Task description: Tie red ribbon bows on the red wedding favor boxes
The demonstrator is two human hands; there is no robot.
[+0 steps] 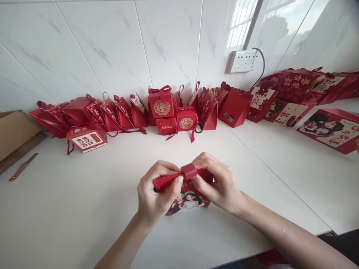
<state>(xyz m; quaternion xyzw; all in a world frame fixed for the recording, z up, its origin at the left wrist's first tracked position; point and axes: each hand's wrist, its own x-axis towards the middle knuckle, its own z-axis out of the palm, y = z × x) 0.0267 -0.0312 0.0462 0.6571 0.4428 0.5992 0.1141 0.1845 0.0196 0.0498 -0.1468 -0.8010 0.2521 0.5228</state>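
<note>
A red gift box (pixel 193 201) printed with a cartoon couple stands near the front of the white counter, between my hands. A loop of dark red ribbon (pixel 189 171) rises over its pinched top edge. My left hand (pixel 157 190) grips the left part of that top edge, thumb in front and fingers behind. On the right, my right hand (pixel 215 181) pinches the top edge beside the ribbon, its thumb and fingers closed. The box's back and the fingertips behind it are hidden.
Several finished red gift boxes (pixel 140 110) line the tiled wall. More boxes (pixel 294 86) are stacked at the right, with a larger one (pixel 331 129) in front. At the left lie a cardboard box (pixel 19 134) and a gold ribbon strip (pixel 24 167). A power socket (pixel 242 61) is on the wall.
</note>
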